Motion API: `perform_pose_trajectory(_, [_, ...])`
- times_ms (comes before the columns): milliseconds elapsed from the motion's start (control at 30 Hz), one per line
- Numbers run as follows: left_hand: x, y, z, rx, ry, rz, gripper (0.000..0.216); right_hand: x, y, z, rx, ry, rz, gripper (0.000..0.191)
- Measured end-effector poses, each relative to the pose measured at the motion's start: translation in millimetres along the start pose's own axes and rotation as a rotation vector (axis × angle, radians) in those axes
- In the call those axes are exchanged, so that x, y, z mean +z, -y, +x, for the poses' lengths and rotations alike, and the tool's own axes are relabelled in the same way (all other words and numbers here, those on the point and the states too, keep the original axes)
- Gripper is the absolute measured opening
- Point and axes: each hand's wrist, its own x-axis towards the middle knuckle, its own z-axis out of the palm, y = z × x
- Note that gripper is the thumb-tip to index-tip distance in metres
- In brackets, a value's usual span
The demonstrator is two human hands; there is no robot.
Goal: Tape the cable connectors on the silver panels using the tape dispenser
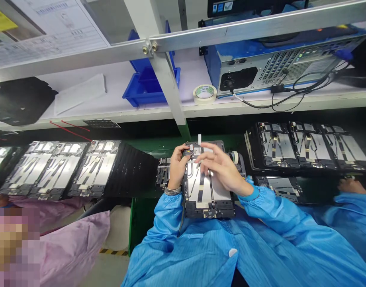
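Observation:
An opened tablet, with its silver battery area, black flat cables and dark lower board showing, lies in front of my body. My left hand grips its upper left edge, thumb on top near the small parts there. Over the upper half hovers my right hand, fingers stretched and apart. Its index fingertip is close to a small white tab standing at the tablet's top edge; whether they touch I cannot tell. Beside the tablet, partly behind my right hand, is a roll of white tape.
Rows of similar opened tablets stand at left and right. On the shelf are a blue bin, a masking tape roll and a computer case with cables. A metal post rises ahead. Co-workers' sleeves show at both sides.

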Motion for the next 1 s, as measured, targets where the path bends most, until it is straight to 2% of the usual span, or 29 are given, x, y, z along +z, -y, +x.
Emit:
perform_pose_trajectory(67, [0, 0, 1, 0.007, 0.002, 0.003, 0.030, -7, 2, 12, -0.231, -0.025, -0.384, 0.058])
perform_pose_trajectory(133, [-1, 1, 2, 0.016, 0.005, -0.001, 0.031, -15, 0, 32, -0.384, 0.009, -0.693, 0.059])
perform_pose_trajectory(200, [-2, 2, 3, 0.013, 0.006, -0.005, 0.033, -20, -4, 53, -0.438, 0.105, -0.896, 0.061])
perform_pose_trajectory(267, [-3, 3, 3, 0.003, 0.003, -0.007, 0.035, -24, -9, 71, -0.428, 0.216, -1.007, 0.062])
perform_pose_trajectory(367, [-4, 4, 3, -0.004, 0.008, -0.006, 0.035, -28, -14, 86, -0.397, 0.329, -1.048, 0.062])
perform_pose_trajectory(467, [-7, 2, 2, -0.012, 0.032, 0.003, 0.033, -28, -14, 91, -0.395, 0.367, -1.054, 0.062])
perform_pose_trajectory(700, [-7, -6, 4, -0.029, 0.060, 0.047, 0.036, -19, -12, 89, -0.387, 0.361, -1.109, 0.065])
perform_pose_trajectory(1000, [-5, -12, 6, -0.043, 0.056, 0.099, 0.029, -29, -17, 85, -0.407, 0.351, -1.051, 0.062])
